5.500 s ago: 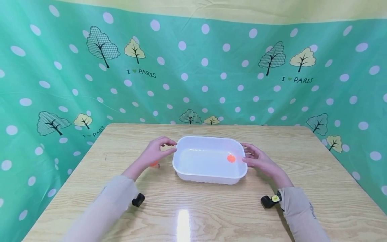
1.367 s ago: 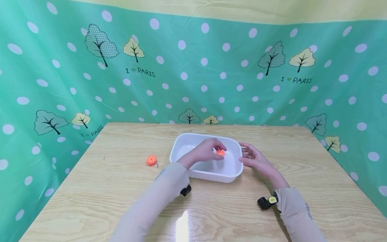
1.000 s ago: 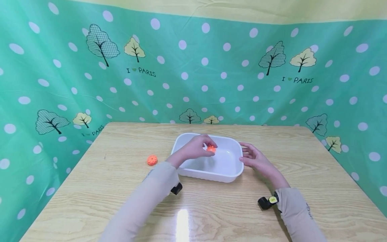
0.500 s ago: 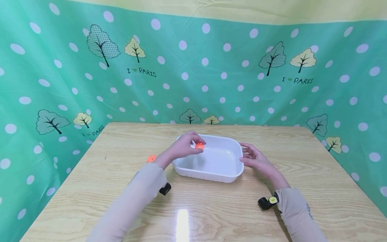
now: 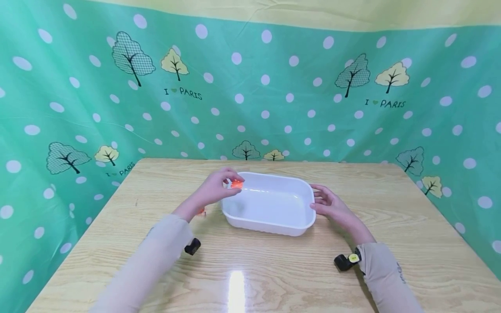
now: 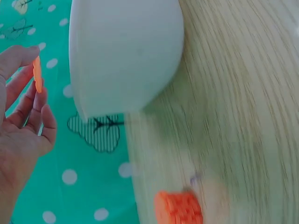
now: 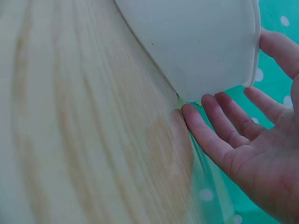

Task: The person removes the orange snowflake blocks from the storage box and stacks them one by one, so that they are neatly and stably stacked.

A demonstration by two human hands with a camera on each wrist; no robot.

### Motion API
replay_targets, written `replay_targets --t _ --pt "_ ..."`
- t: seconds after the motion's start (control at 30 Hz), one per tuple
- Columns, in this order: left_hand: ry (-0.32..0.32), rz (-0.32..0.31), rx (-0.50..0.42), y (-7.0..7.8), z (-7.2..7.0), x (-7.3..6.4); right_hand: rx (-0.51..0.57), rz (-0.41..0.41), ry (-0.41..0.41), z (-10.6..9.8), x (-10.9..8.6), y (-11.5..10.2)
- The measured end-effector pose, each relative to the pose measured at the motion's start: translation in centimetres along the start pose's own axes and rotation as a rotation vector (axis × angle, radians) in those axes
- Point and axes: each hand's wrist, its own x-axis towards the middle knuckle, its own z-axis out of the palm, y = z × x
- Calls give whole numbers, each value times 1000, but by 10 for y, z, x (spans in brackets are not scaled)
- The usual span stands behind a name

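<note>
My left hand (image 5: 213,189) pinches a thin, scalloped orange disc (image 6: 38,74) between thumb and fingertips. In the head view it is over the left end of a white rectangular basin (image 5: 270,208), near the rim. The basin's floor shows bare white. At the basin's right end my right hand (image 5: 332,204) has its thumb at the rim and its fairly straight fingers (image 7: 205,133) against the outer wall. A thick orange piece with a ridged side (image 6: 180,208) lies on the table left of the basin, mostly hidden behind the left wrist in the head view.
A small purplish bit (image 6: 195,178) lies beside the thick orange piece. The basin stands on a wood-grain table (image 5: 282,278). A green dotted curtain (image 5: 250,87) hangs behind the table and along both sides.
The orange disc lay in the basin's right part earlier. My left hand took hold of it there and has carried it leftward to the left rim. The right hand stays at the right end.
</note>
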Motion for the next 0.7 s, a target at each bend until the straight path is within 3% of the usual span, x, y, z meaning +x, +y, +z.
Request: replay_targets --t 0.13,0.3,0.7 --pt "26 10 19 -8 -8 -8 14 -3 3 -1 0 0" --pt "52 -22 63 -19 -17 -22 16 0 -9 0 0 1" --pt "54 -50 85 -41 -31 -43 21 -15 -11 -1 1 2"
